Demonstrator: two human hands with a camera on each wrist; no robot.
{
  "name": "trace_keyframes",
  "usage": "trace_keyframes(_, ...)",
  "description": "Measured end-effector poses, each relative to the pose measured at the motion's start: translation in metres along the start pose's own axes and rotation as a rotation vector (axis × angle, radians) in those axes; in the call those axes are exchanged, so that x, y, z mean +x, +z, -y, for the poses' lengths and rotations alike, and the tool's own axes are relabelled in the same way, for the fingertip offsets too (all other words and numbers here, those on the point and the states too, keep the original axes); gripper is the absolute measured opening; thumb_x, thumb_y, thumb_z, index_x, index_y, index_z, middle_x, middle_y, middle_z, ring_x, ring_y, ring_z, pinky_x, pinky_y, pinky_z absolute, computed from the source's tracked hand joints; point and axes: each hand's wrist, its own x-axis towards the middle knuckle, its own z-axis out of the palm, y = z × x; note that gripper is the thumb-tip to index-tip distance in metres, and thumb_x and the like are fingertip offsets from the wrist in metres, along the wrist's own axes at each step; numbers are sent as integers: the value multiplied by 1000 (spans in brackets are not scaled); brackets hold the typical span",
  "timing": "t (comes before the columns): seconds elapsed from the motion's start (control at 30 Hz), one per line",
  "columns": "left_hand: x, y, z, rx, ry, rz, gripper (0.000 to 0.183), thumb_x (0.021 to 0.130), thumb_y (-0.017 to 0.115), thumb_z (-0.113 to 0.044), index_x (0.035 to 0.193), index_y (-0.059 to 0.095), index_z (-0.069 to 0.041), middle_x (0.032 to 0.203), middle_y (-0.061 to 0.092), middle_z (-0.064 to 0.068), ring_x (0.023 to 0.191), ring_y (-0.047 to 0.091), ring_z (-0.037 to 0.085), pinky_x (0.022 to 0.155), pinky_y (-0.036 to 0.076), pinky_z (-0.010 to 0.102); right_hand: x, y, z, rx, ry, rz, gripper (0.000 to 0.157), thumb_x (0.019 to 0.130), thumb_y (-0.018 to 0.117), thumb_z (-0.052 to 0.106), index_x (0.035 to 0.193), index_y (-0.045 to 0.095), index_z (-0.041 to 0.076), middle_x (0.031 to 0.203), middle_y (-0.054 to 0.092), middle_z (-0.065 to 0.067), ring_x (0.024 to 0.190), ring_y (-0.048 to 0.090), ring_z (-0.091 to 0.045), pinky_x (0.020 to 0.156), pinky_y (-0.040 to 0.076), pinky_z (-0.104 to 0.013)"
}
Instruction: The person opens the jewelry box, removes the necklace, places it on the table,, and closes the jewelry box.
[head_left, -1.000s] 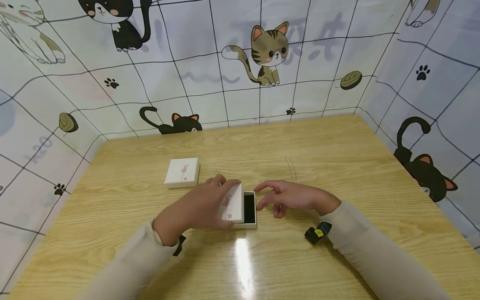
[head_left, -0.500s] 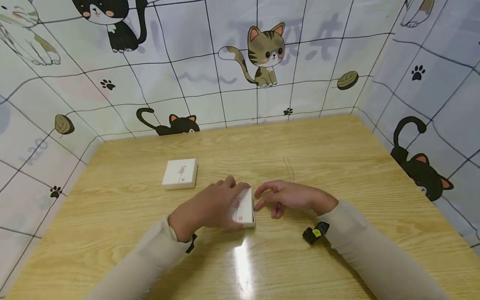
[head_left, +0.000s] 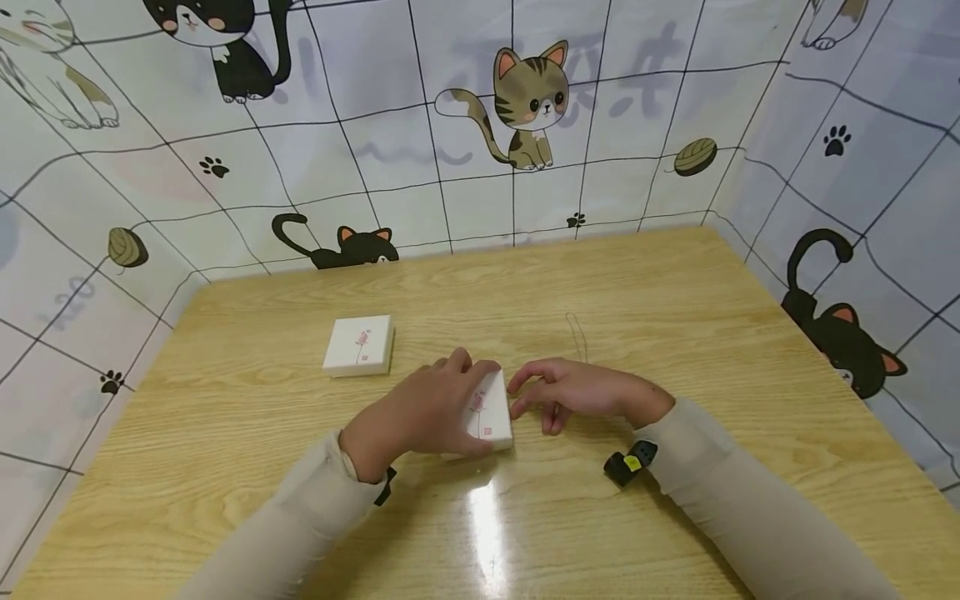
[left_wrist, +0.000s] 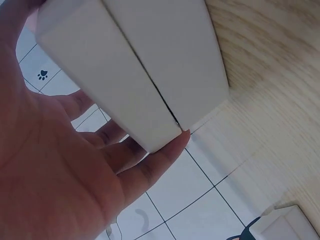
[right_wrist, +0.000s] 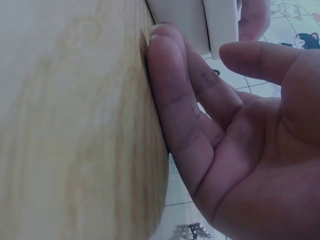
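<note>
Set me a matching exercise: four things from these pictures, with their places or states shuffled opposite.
1. Left hand
2. Right hand
3. Farther white box
4. Thin loop

A. On the table, just beyond the right hand
B. Gripping the nearer white box
C. Beyond and left of the nearer white box
D. Beside the nearer white box, holding nothing

Pairs: 1-B, 2-D, 3-C, 4-A

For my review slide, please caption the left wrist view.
Left-hand grip holding a white box with a thin dark seam; second box at lower right.
</note>
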Motion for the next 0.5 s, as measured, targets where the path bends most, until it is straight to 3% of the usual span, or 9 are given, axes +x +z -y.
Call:
trace_keyframes(0.3, -2, 3, 1, 21, -38, -43, 93, 74, 76, -64, 146, 43, -17, 112, 52, 8, 76, 49, 14, 63, 43, 27, 0, 1, 2, -5, -7, -2, 32, 105, 49, 20, 133, 52, 6, 118, 72, -11, 65, 63, -14, 65, 57, -30)
trace_keyframes(0.5, -2, 5, 0, 14, -50, -36, 93, 74, 76, -64, 147, 42, -17, 113, 51, 9, 76, 50, 15, 64, 44, 28, 0, 0, 2, -5, -6, -2, 33, 105, 49, 21, 134, 51, 6, 119, 72, -11, 65, 63, -13, 65, 56, -29)
